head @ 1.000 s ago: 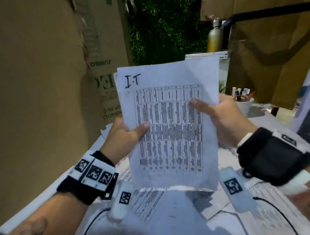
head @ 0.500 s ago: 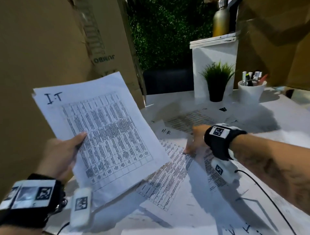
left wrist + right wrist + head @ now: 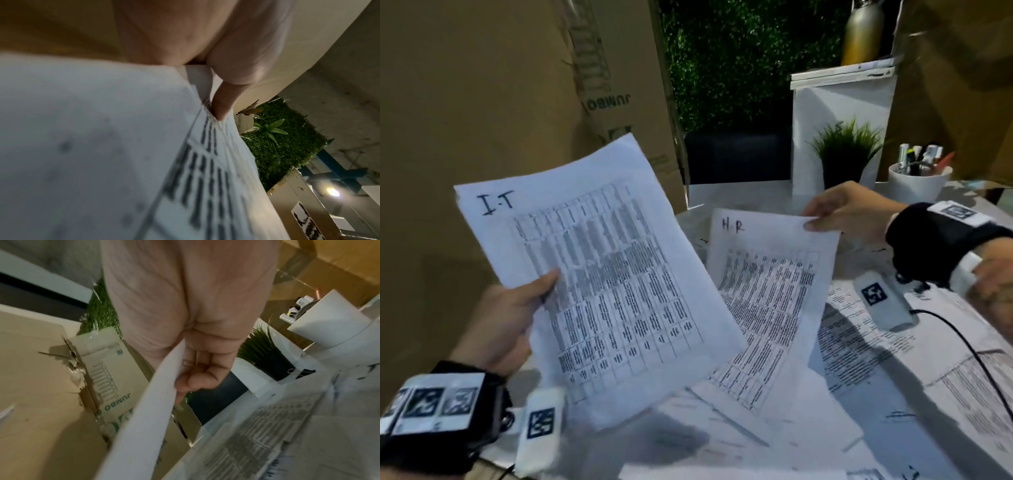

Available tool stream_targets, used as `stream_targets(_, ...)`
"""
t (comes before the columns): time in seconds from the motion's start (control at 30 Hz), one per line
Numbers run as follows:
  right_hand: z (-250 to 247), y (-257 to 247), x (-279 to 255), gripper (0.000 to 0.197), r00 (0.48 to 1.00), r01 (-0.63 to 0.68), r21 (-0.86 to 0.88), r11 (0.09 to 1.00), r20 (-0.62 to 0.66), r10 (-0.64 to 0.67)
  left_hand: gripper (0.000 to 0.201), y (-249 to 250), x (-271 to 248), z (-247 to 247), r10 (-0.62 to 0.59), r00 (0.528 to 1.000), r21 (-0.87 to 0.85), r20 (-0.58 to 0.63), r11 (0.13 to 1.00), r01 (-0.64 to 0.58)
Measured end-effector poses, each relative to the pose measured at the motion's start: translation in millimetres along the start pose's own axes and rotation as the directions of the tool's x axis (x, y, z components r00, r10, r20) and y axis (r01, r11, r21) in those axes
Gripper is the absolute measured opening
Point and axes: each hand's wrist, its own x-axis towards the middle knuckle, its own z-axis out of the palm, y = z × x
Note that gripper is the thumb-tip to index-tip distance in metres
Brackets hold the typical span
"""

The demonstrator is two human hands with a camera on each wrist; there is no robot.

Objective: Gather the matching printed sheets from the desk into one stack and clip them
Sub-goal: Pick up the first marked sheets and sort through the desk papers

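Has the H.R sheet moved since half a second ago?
Yes. The H.R sheet has left the desk: the right hand pinches its top corner, lifting it.

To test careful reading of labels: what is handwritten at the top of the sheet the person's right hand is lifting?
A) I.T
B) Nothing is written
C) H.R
C: the right hand pinches the top corner of the sheet marked H.R; the I.T sheet is in the left hand.

- Right hand (image 3: 849, 212) off the desk (image 3: 739, 195) since half a second ago, now pinching the lifted H.R sheet (image 3: 770, 294) at its top right corner.
- I.T sheets (image 3: 599, 274) raised slightly in left hand (image 3: 500, 325).
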Motion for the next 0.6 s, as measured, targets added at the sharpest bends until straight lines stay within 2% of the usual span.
stream_targets(0.1, -0.6, -18.9, -0.4, 0.007, 0.998, 0.067, 0.132, 0.989, 0.008, -0.069, 0.018, -7.7, -2.2, 15.7, -0.074, 0.991, -0.023, 0.113, 0.997, 0.077)
stream_targets(0.2, 7.7, -47.4, -3.5, 0.004, 0.988, 0.082, 0.357, 0.93, 0.091, -0.122, 0.026, -9.3, -5.7, 34.7, -0.108, 0.974, -0.054, 0.2, 0.991, 0.121)
stream_targets(0.23, 10.3, -57.6, -4.0, 0.002, 0.984, 0.077, 0.407, 0.91, 0.117, -0.136, 0.023, -8.2, -7.7, 40.4, -0.114, 0.969, -0.048, 0.219, 0.991, 0.128)
stream_targets(0.27, 13.1, -66.6, -2.7, 0.003, 0.977, 0.07, 0.454, 0.888, 0.149, -0.154, 0.021, -5.7, -12.0, 47.5, -0.112, 0.961, -0.05, 0.254, 0.99, 0.128)
stream_targets(0.33, 19.4, -83.9, -0.3, 0.015, 0.955, 0.064, 0.511, 0.857, 0.217, -0.201, 0.029, -3.3, -17.5, 54.3, -0.089, 0.952, -0.084, 0.293, 0.989, 0.119)
stream_targets(0.4, 26.0, -97.4, 1.3, 0.024, 0.945, 0.057, 0.513, 0.857, 0.248, -0.211, 0.026, -1.9, -19.9, 53.2, -0.068, 0.957, -0.092, 0.283, 0.991, 0.098)
stream_targets(0.47, 31.6, -104.8, 2.9, 0.025, 0.948, 0.034, 0.517, 0.855, 0.255, -0.191, 0.023, -2.7, -18.7, 46.0, -0.037, 0.967, -0.099, 0.254, 0.993, 0.064)
stream_targets(0.57, 38.9, -101.0, 4.6, 0.042, 0.945, -0.066, 0.572, 0.818, 0.298, -0.132, 0.018, -6.0, -10.7, 21.7, -0.009, 0.991, -0.07, 0.136, 0.997, 0.019)
stream_targets(0.6, 41.6, -95.7, 4.1, 0.046, 0.952, -0.072, 0.505, 0.86, 0.291, -0.091, 0.02, -11.3, -3.6, 6.3, -0.005, 0.996, -0.067, 0.095, 0.998, 0.011)
